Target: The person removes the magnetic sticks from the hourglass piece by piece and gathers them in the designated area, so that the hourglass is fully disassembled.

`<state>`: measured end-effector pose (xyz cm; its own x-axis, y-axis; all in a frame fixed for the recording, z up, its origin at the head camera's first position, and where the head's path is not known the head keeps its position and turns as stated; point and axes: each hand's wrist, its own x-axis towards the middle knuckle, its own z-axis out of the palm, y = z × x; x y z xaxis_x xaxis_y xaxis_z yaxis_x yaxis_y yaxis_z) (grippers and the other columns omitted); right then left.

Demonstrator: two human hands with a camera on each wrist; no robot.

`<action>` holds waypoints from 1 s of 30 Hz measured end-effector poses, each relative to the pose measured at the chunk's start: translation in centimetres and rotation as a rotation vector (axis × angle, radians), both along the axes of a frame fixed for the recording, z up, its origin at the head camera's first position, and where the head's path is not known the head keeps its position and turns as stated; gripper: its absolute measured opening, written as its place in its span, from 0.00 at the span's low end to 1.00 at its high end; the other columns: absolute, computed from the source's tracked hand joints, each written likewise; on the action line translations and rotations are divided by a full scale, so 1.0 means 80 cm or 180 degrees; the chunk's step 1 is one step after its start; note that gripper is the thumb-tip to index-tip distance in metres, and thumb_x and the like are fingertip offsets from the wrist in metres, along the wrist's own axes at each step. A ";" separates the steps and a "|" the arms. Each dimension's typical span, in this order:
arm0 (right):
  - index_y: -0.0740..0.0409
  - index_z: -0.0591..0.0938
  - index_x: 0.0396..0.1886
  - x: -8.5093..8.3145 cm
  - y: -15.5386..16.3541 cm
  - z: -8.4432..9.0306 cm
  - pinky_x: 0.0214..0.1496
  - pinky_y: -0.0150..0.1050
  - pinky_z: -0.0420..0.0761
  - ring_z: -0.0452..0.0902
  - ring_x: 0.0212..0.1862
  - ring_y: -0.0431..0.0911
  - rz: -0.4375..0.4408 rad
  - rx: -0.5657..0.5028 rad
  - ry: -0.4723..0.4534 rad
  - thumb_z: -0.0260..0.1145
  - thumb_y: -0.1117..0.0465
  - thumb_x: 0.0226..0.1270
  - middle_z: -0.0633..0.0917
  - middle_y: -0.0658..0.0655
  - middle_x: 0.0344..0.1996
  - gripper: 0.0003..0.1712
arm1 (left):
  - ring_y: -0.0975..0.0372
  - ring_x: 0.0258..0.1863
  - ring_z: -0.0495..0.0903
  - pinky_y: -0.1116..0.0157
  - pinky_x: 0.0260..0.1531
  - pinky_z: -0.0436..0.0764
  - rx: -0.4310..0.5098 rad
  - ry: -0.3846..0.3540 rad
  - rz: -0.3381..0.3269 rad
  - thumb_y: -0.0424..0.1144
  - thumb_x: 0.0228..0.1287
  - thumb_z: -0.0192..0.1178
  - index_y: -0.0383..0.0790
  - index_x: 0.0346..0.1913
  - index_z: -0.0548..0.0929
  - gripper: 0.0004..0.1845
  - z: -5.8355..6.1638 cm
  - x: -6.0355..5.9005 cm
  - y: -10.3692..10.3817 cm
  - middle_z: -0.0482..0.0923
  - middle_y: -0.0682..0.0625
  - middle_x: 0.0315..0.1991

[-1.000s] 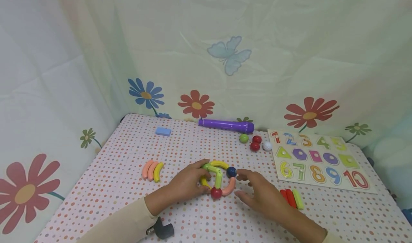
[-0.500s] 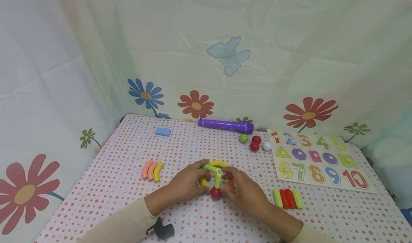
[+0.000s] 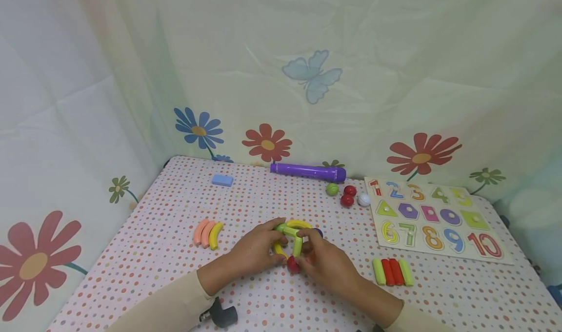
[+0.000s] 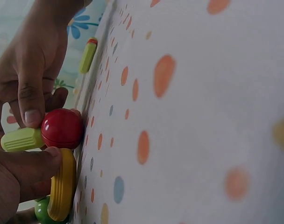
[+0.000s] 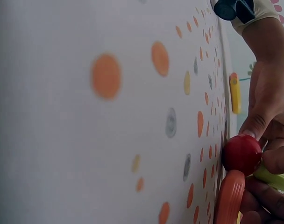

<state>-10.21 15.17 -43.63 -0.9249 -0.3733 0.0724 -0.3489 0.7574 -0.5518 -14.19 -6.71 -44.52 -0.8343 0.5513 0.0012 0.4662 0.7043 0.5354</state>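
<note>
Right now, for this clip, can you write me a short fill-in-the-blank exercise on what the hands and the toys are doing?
1. Both hands, the left hand and the right hand, hold the toy ring, whose ball nearest the person is ____.
2. The curved pieces lying left of the ring number ____.
3. The marker by the back curtain is ____.
4. The puzzle board shows numbers up to ____.

Missing words: red; three; purple; 10
</note>
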 end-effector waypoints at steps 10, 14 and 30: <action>0.52 0.68 0.64 -0.002 -0.003 -0.006 0.30 0.31 0.77 0.74 0.31 0.33 -0.0023 -0.0062 0.0114 0.75 0.61 0.65 0.85 0.46 0.39 0.33 | 0.54 0.72 0.67 0.55 0.67 0.71 0.0007 0.0003 0.0009 0.44 0.58 0.77 0.45 0.50 0.88 0.17 -0.001 0.000 0.000 0.63 0.49 0.77; 0.54 0.68 0.65 -0.002 -0.004 -0.008 0.26 0.31 0.75 0.71 0.28 0.33 -0.0029 -0.0067 0.0143 0.74 0.60 0.64 0.84 0.46 0.39 0.33 | 0.54 0.72 0.67 0.55 0.68 0.71 -0.0002 0.0010 0.0009 0.44 0.58 0.77 0.45 0.50 0.89 0.17 -0.001 0.000 0.000 0.64 0.49 0.76; 0.52 0.69 0.63 0.001 0.019 0.001 0.33 0.31 0.78 0.75 0.33 0.39 -0.0153 -0.0218 -0.0144 0.78 0.63 0.57 0.78 0.42 0.33 0.37 | 0.54 0.72 0.67 0.55 0.68 0.70 -0.0022 -0.0040 0.0020 0.45 0.59 0.77 0.45 0.51 0.88 0.18 0.002 0.000 0.001 0.63 0.50 0.77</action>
